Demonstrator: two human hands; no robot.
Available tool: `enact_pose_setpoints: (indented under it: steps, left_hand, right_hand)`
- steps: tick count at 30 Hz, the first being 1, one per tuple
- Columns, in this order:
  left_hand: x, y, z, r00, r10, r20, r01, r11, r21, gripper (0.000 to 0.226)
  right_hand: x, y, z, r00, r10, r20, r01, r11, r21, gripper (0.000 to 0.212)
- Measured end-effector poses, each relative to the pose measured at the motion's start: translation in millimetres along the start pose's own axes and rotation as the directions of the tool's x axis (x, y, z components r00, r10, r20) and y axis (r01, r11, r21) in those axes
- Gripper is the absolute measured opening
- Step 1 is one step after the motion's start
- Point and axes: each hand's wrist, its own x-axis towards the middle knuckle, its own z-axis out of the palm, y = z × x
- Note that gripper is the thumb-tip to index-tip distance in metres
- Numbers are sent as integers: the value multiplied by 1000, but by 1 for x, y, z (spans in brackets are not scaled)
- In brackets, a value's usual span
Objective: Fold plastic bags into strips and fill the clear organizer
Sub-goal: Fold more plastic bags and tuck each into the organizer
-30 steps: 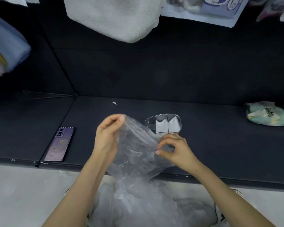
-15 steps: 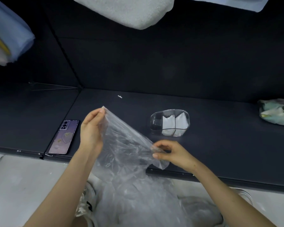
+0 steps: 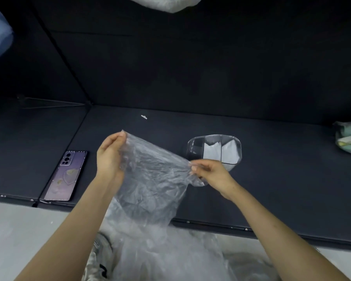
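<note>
- Just in front and to the left of the clear, rounded plastic organizer (image 3: 193,148), both hands hold one crinkled transparent plastic bag (image 3: 156,175) up off the bench. The left hand (image 3: 109,157) pinches the bag's upper corner between thumb and fingertips. The right hand (image 3: 213,173) pinches the opposite edge with curled fingers.
- The bag hangs stretched between them as a wide sheet, not yet narrowed. I judge this one is at the very start of folding, with no strip formed.
- Behind the right hand, the organizer stands on the dark bench (image 3: 282,179). Its middle and right compartments each hold a white folded piece (image 3: 211,153), while the left compartment looks empty. Its near edge is hidden by the right hand.
- By my reading, two sections are filled and at least one is left to fill.
- Nearer the person than the organizer, below the bench edge, lies a loose heap of more clear plastic bags (image 3: 166,254), which suggests a good deal of folding is left.
- Well to the left of the organizer lies a purple phone (image 3: 66,175), face down. Far to the organizer's right, a pale green and white packet (image 3: 349,138) sits at the frame edge.
</note>
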Motion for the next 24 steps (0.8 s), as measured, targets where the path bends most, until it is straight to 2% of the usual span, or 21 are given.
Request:
enact_pose_setpoints:
  steps: [5, 11, 14, 16, 18, 20, 22, 24]
  left_hand:
    - [17, -8, 18, 1000, -2, -19, 2, 1000, 4, 9]
    - [35, -20, 28, 996, -27, -90, 24, 999, -34, 13]
    - [36, -26, 26, 991, -20, -135, 17, 1000, -22, 18]
    - [35, -28, 22, 987, -18, -157, 12, 999, -36, 19]
    - [34, -26, 16, 988, -25, -151, 17, 998, -56, 17]
    - [33, -22, 11, 992, -45, -116, 39, 998, -50, 12]
    - [30, -17, 9, 996, -57, -63, 53, 997, -55, 12]
    - [28, -12, 7, 999, -49, -11, 48, 996, -71, 23]
  right_hand:
    - [34, -14, -26, 996, -65, -56, 59, 993, -102, 24]
    - [19, -19, -39, 997, 0, -82, 3, 999, 34, 43]
    - [0, -15, -39, 995, -33, -89, 45, 989, 140, 21]
    - [-9, -15, -42, 995, -69, -77, 80, 987, 138, 9]
    - [-16, -18, -50, 996, -86, -31, 89, 993, 74, 11]
    - [-22, -25, -59, 993, -106, 58, 110, 992, -68, 15]
    - [-26, -35, -67, 984, -129, 124, 157, 953, -258, 27]
    - [-30, -46, -74, 975, -163, 153, 213, 888, -408, 35]
